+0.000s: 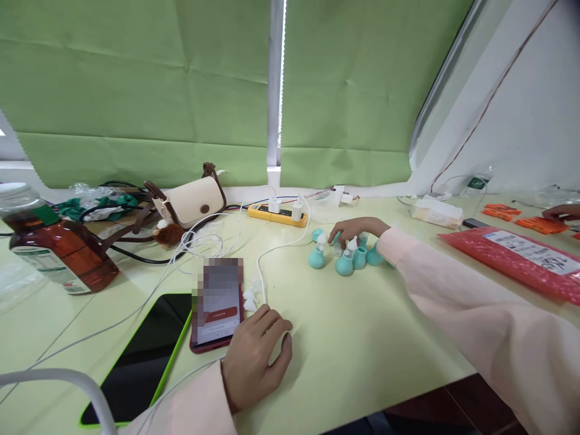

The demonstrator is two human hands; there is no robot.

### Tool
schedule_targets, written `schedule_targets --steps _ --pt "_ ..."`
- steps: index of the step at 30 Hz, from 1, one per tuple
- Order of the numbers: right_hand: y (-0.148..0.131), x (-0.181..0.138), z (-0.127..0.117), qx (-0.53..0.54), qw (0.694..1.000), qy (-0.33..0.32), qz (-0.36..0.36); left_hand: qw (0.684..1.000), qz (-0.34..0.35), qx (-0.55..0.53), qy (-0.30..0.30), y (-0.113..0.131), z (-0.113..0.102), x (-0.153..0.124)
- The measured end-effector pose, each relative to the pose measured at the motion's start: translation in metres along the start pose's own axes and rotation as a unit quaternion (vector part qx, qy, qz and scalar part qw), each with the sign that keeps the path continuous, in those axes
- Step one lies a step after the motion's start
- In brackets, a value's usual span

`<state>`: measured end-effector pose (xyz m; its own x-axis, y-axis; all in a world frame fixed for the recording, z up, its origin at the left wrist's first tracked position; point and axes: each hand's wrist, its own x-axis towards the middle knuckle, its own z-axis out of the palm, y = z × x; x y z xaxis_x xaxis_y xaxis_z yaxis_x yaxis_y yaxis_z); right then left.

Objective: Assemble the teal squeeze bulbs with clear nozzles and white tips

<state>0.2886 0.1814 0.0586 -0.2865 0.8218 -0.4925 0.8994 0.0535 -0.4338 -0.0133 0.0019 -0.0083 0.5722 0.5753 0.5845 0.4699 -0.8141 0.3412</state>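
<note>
My left hand (258, 356) rests on the table beside a red-edged phone (217, 332), its fingers loosely bent, thumb apart, and nothing in it. Small white cone-shaped pieces (250, 300) lie just beyond its knuckles. Farther off to the right, my right hand (356, 229) reaches over a cluster of teal squeeze bulbs (344, 264), fingers pointing down and apart. Below its fingertips is a small clear piece (338, 249); whether they touch it is hard to see. Another teal bulb (316, 258) with a white tip stands left of the group. My right hand partly hides the rearmost bulbs.
A second phone (145, 356) with a green edge lies at left, white cables crossing nearby. Behind are a handbag (193, 202), a yellow power strip (276, 215) and a brown bottle (58, 248). At right lie a red bubble mailer (512, 257) and another person's hand (562, 211).
</note>
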Motion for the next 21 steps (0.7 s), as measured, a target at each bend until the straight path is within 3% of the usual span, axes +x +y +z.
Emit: schedule_targets --steps 6,11,17,20,21 --pt "0.001 0.01 0.007 -0.035 0.999 -0.011 -0.016 1.0 0.0 0.008 -0.02 0.002 0.002 -0.001" --pt "-0.008 0.0 0.006 -0.058 0.996 0.041 -0.045 1.0 0.009 0.01 -0.026 0.003 0.004 -0.003" --pt "-0.027 -0.027 -0.016 -0.085 0.973 0.194 -0.093 0.999 -0.012 -0.031 -0.028 0.003 0.007 -0.006" --pt "-0.044 -0.052 -0.014 -0.08 0.942 0.295 -0.137 0.989 -0.1 -0.103 -0.04 0.008 0.006 -0.007" --pt "-0.052 -0.062 -0.006 -0.067 0.917 0.348 -0.182 0.977 -0.152 -0.146 -0.041 0.01 0.006 -0.006"
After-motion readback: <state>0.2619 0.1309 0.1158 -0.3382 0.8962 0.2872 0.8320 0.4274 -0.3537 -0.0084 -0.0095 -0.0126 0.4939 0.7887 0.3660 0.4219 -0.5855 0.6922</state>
